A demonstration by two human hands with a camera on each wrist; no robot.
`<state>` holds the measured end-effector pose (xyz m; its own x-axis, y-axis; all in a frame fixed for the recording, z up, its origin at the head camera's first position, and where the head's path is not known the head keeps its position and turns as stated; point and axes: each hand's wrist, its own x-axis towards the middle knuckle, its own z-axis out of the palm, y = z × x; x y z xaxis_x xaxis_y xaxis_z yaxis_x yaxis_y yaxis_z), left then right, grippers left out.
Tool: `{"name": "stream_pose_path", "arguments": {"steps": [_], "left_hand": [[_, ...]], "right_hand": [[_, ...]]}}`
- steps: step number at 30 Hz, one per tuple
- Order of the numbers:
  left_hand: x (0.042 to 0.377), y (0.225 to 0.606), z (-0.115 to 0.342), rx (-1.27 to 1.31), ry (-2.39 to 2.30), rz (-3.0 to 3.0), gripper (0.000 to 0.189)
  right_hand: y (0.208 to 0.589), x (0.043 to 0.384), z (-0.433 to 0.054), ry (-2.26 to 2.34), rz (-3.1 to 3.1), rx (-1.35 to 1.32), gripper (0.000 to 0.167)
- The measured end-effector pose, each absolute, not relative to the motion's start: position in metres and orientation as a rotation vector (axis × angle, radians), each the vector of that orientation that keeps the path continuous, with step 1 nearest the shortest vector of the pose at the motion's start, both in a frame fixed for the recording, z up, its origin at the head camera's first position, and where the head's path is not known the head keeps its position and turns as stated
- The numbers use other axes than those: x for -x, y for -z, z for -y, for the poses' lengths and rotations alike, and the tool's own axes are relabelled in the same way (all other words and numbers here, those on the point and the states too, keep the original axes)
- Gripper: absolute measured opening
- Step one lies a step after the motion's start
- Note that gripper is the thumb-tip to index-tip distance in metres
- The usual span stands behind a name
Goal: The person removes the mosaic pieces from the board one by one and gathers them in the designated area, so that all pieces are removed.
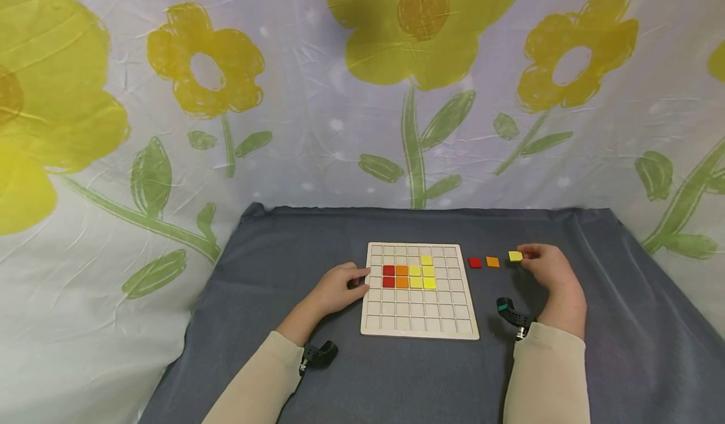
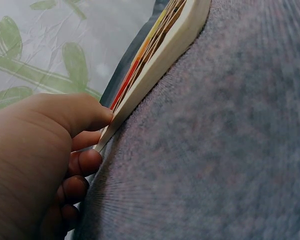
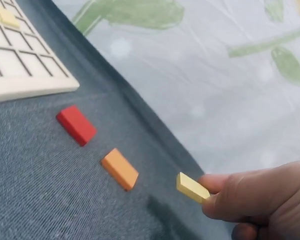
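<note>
A pale wooden grid board lies on the cloth. Near its left side sit red tiles, then orange tiles and several yellow tiles toward the middle. My left hand holds the board's left edge, thumb and forefinger at the rim; its other fingers curl below in the left wrist view. Right of the board, my right hand pinches a yellow tile between thumb and forefinger, raised above the cloth. Between that hand and the board lie one loose red tile and one orange tile.
A dark grey cloth covers the table. Behind it and at the sides hangs a pale sheet printed with yellow flowers. Black wrist devices sit at both sleeves.
</note>
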<state>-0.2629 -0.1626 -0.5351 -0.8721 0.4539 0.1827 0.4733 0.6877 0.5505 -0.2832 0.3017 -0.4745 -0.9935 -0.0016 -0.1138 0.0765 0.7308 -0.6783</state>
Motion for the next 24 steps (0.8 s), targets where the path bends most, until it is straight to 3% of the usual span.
{"name": "stream_pose_path", "arguments": {"steps": [24], "left_hand": [[0.265,0.537,0.163,0.785,0.919,2.870,0.044]], "right_hand": [[0.488,0.290,-0.300,1.078,-2.828,-0.116,0.042]]}}
